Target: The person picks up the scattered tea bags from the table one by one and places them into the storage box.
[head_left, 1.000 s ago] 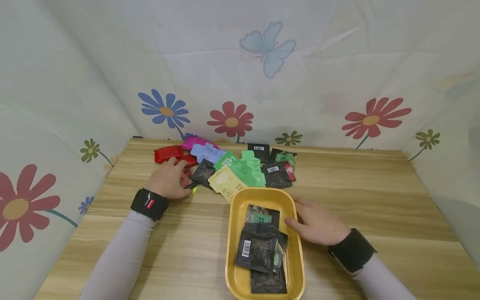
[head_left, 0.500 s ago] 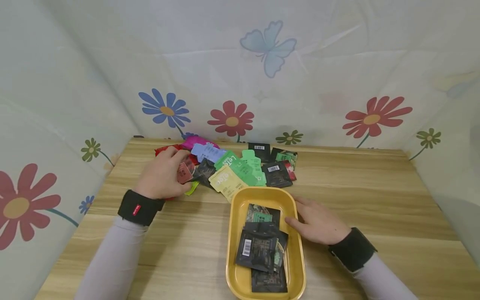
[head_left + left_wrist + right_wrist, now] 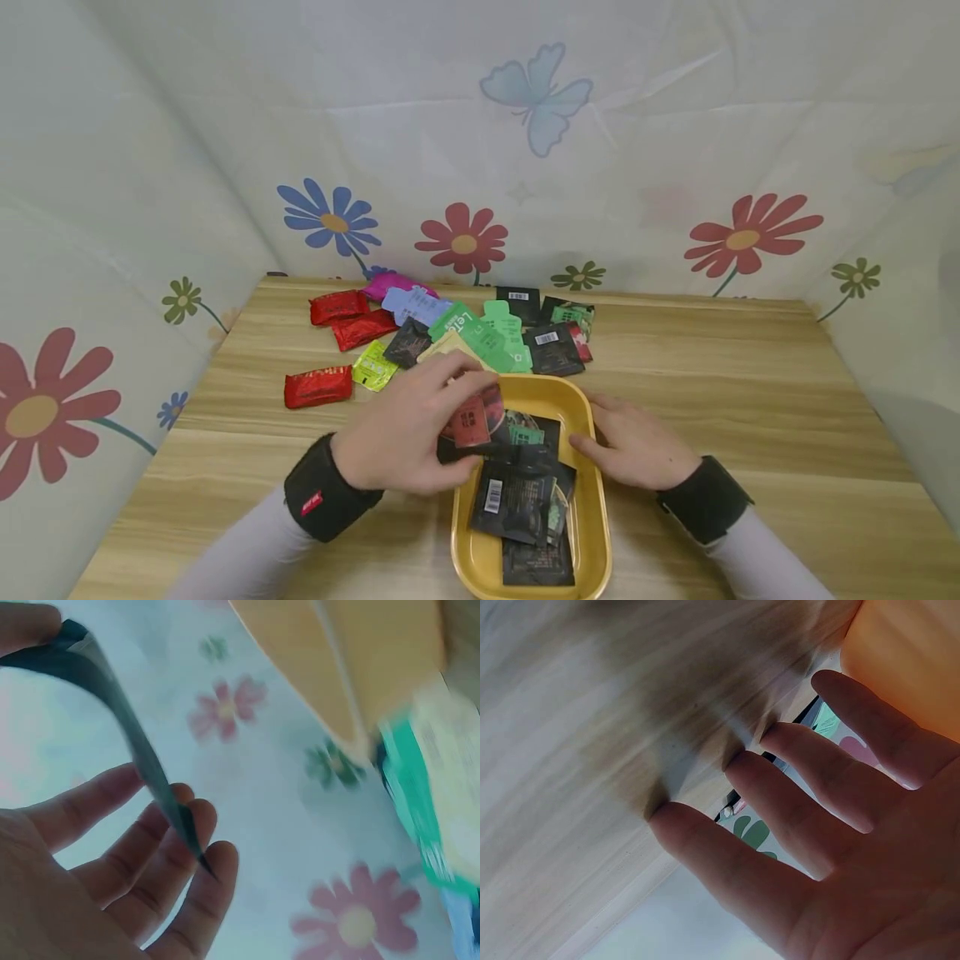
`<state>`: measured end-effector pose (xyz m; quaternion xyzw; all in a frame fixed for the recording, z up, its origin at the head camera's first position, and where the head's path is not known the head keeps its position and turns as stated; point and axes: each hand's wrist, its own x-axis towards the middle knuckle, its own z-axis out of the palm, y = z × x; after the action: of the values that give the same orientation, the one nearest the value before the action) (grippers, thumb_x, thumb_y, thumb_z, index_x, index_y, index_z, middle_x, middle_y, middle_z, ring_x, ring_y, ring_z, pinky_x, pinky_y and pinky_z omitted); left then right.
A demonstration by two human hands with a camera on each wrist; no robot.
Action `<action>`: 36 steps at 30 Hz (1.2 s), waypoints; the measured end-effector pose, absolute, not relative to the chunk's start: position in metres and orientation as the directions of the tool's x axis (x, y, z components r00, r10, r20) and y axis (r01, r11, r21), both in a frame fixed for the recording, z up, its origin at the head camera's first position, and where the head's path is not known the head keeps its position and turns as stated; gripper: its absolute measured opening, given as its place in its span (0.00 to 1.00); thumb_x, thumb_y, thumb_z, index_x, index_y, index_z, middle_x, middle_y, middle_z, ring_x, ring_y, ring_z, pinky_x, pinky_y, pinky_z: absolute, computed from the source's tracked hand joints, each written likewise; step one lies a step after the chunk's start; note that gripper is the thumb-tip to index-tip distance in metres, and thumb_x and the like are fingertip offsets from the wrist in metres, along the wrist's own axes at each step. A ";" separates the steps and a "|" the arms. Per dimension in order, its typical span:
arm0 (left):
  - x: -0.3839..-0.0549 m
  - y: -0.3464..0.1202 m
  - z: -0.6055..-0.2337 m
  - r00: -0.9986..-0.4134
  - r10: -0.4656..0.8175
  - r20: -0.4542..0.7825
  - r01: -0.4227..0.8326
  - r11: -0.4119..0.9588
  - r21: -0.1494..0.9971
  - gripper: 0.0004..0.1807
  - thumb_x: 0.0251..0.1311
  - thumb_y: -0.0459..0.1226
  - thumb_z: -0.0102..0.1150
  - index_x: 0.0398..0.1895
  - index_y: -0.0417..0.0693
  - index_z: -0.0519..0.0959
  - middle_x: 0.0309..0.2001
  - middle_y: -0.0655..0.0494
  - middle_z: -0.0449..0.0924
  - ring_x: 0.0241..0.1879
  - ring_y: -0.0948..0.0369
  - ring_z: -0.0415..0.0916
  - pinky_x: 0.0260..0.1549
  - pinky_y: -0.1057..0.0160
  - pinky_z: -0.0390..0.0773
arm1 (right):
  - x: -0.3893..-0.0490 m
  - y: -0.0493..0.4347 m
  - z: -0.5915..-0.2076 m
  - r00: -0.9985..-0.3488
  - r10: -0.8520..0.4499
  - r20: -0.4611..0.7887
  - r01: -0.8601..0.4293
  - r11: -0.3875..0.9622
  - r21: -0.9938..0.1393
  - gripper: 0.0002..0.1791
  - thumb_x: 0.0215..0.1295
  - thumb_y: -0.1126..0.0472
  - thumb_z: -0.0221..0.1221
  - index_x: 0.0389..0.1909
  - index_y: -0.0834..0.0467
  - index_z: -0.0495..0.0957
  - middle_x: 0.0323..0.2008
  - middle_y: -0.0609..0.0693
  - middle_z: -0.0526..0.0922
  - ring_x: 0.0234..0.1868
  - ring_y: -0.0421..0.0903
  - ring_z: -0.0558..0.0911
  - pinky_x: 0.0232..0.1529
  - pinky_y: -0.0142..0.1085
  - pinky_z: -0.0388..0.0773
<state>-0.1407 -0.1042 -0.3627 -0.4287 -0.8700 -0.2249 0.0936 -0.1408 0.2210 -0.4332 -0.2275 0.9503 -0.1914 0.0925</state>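
Note:
My left hand pinches a black sachet with a red label over the left rim of a yellow tray. In the left wrist view that sachet appears edge-on and bent, between the thumb and the fingers. Several black sachets lie overlapping inside the tray. On the tray's right side rests my right hand, its thumb on the rim. Straight, spread fingers touch the table beside the tray in the right wrist view.
Behind the tray lie green cards, a blue card and more black sachets. Red packets, a yellow-green packet and a magenta packet are at the left. A flowered curtain borders the wooden table.
My left hand has picked up the red-labelled black sachet from the pile and carried it right, over the tray. Red packets and the yellow-green packet are now uncovered. The right hand stays put.

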 end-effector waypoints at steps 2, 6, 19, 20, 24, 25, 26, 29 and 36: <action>-0.129 -0.095 -0.363 -0.580 0.736 0.350 0.811 0.478 0.339 0.42 0.44 0.60 0.63 0.67 0.60 0.71 0.58 0.66 0.68 0.54 0.72 0.64 0.50 0.70 0.72 | -0.140 0.221 -0.432 -0.877 -0.473 -0.083 -0.404 0.819 -0.408 0.36 0.69 0.38 0.50 0.70 0.57 0.70 0.62 0.54 0.77 0.59 0.52 0.78 0.59 0.53 0.73; -0.110 -0.081 -0.363 -0.509 0.795 0.328 0.842 0.383 0.379 0.42 0.48 0.61 0.61 0.70 0.62 0.68 0.62 0.65 0.66 0.58 0.71 0.61 0.57 0.69 0.68 | -0.140 0.221 -0.431 -0.876 -0.475 -0.081 -0.404 0.816 -0.414 0.36 0.70 0.38 0.50 0.70 0.57 0.70 0.62 0.53 0.78 0.59 0.52 0.78 0.59 0.53 0.73; -0.094 -0.071 -0.371 -0.419 0.890 0.181 0.873 0.340 0.348 0.58 0.50 0.75 0.46 0.82 0.64 0.43 0.79 0.58 0.44 0.76 0.57 0.46 0.71 0.54 0.53 | -0.140 0.219 -0.432 -0.883 -0.458 -0.104 -0.379 0.826 -0.417 0.36 0.70 0.38 0.50 0.70 0.57 0.71 0.64 0.54 0.76 0.61 0.53 0.77 0.60 0.54 0.72; -0.096 -0.072 -0.372 -0.426 0.886 0.183 0.873 0.350 0.338 0.60 0.48 0.77 0.45 0.82 0.65 0.41 0.80 0.58 0.41 0.77 0.56 0.43 0.71 0.51 0.52 | -0.141 0.219 -0.432 -0.883 -0.457 -0.104 -0.379 0.827 -0.415 0.36 0.70 0.38 0.50 0.70 0.57 0.71 0.64 0.54 0.76 0.62 0.53 0.77 0.60 0.54 0.72; -0.113 -0.081 -0.373 -0.505 0.831 0.233 0.846 0.423 0.324 0.62 0.46 0.76 0.50 0.82 0.64 0.43 0.81 0.57 0.39 0.78 0.54 0.38 0.72 0.45 0.48 | -0.141 0.219 -0.432 -0.881 -0.465 -0.089 -0.396 0.826 -0.401 0.36 0.70 0.38 0.49 0.70 0.58 0.71 0.64 0.56 0.76 0.62 0.55 0.76 0.61 0.54 0.71; -0.119 -0.085 -0.374 -0.524 0.813 0.255 0.842 0.449 0.299 0.61 0.47 0.76 0.50 0.82 0.62 0.45 0.81 0.56 0.40 0.78 0.53 0.39 0.71 0.44 0.48 | -0.141 0.220 -0.432 -0.880 -0.468 -0.085 -0.400 0.825 -0.398 0.36 0.70 0.38 0.49 0.69 0.58 0.71 0.63 0.55 0.76 0.61 0.54 0.77 0.60 0.54 0.72; -0.127 -0.090 -0.375 -0.542 0.793 0.280 0.836 0.474 0.275 0.60 0.47 0.74 0.52 0.82 0.60 0.48 0.81 0.54 0.41 0.78 0.52 0.40 0.71 0.43 0.49 | -0.140 0.220 -0.432 -0.879 -0.471 -0.079 -0.406 0.824 -0.396 0.35 0.70 0.38 0.50 0.69 0.57 0.72 0.62 0.55 0.77 0.61 0.54 0.77 0.60 0.54 0.72; -0.153 -0.107 -0.381 -0.601 0.732 0.322 0.798 0.571 0.191 0.58 0.47 0.69 0.59 0.81 0.55 0.53 0.80 0.51 0.45 0.78 0.49 0.43 0.70 0.40 0.51 | -0.140 0.220 -0.432 -0.878 -0.473 -0.075 -0.409 0.823 -0.394 0.34 0.70 0.38 0.50 0.68 0.56 0.73 0.60 0.53 0.78 0.59 0.52 0.78 0.59 0.53 0.73; -0.205 -0.147 -0.395 -0.743 0.605 0.285 0.656 0.742 0.136 0.59 0.38 0.51 0.73 0.79 0.51 0.59 0.76 0.45 0.55 0.74 0.44 0.52 0.69 0.42 0.57 | -0.140 0.219 -0.432 -0.882 -0.462 -0.090 -0.395 0.830 -0.393 0.35 0.69 0.38 0.50 0.68 0.57 0.72 0.60 0.53 0.79 0.58 0.52 0.78 0.59 0.53 0.73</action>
<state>-0.2048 -0.1469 -0.3950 -0.3402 -0.9266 -0.1144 0.1120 -0.1396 0.2194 -0.4323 -0.2252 0.9523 -0.1847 0.0910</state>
